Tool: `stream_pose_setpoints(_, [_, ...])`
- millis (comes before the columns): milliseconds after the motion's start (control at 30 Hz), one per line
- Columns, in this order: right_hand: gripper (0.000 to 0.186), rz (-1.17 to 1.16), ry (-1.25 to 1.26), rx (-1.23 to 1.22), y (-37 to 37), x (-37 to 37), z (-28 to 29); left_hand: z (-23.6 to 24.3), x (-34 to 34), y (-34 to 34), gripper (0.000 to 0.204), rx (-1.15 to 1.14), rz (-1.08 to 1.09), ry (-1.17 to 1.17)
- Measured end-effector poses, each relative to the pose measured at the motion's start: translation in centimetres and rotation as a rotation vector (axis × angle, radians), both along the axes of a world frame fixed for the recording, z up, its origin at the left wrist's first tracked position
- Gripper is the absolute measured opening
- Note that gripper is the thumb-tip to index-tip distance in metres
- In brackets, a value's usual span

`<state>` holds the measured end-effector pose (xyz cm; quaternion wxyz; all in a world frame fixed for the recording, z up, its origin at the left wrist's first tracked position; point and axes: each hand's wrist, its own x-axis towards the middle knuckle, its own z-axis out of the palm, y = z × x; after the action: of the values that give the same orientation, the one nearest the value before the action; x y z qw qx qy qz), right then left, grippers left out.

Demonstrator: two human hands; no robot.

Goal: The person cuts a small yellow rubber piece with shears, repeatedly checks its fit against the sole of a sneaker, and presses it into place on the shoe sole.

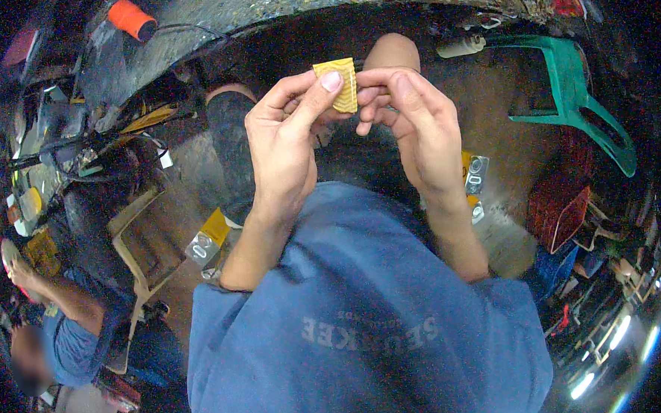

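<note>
Between the thumb and fingers of my left hand (285, 130) is a small, flat yellow piece (348, 93) with wavy lines across its face and a nearly straight top edge. The thumb presses on its front; the fingers behind it are partly hidden. My right hand (423, 123) is just to the right, its index fingertip at the piece's right edge. The other right fingers are loosely bent with gaps between them, and I see nothing held there. Both hands are raised in front of my blue shirt (365, 302), above my knees.
A worn work surface (320, 3) curves across the far side, with an orange thread spool (132, 20) at its left. Right of me are a green plastic chair (563, 82) and a red basket (562, 202). Yellow-and-clear packets (209, 239) lie low beside me. Another person (71, 325) sits at left.
</note>
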<state>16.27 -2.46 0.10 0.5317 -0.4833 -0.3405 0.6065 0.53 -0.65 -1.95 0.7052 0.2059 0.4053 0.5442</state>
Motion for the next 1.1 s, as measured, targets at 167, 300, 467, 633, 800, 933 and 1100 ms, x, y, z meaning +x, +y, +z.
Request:
stream_pose_setpoints(167, [0.014, 0.032, -0.12, 0.086, -1.0, -1.0, 0.0, 0.0, 0.4, -0.2, 0.019, 0.034, 0.064, 0.064])
stream_pose_setpoints(300, [0.013, 0.034, -0.118, 0.055, -1.2, -1.7, -0.5, 0.1, 0.2, -0.6, 0.019, 0.014, 0.072, 0.046])
stream_pose_setpoints(467, [0.013, 0.086, -0.03, 0.004, -1.0, -2.1, -0.8, 0.2, -0.5, -0.7, 0.022, -0.03, 0.053, 0.003])
stream_pose_setpoints(633, [0.013, 0.067, -0.167, -0.031, -1.0, -2.8, -0.6, 0.2, -2.0, -0.2, 0.03, 0.002, -0.057, -0.012])
stream_pose_setpoints(800, [0.013, 0.13, -0.105, -0.098, 0.4, -3.8, -0.9, -0.1, -4.8, 1.3, 0.036, -0.053, -0.121, -0.114])
stream_pose_setpoints(933, [0.013, 0.165, -0.133, -0.112, 0.8, -4.6, -0.8, -0.6, -5.8, 1.5, 0.029, -0.007, -0.166, 0.046])
stream_pose_setpoints(1100, [0.013, 0.151, -0.255, -0.101, 0.9, -5.5, -0.6, -0.7, -5.9, 1.5, 0.02, -0.007, -0.116, 0.172])
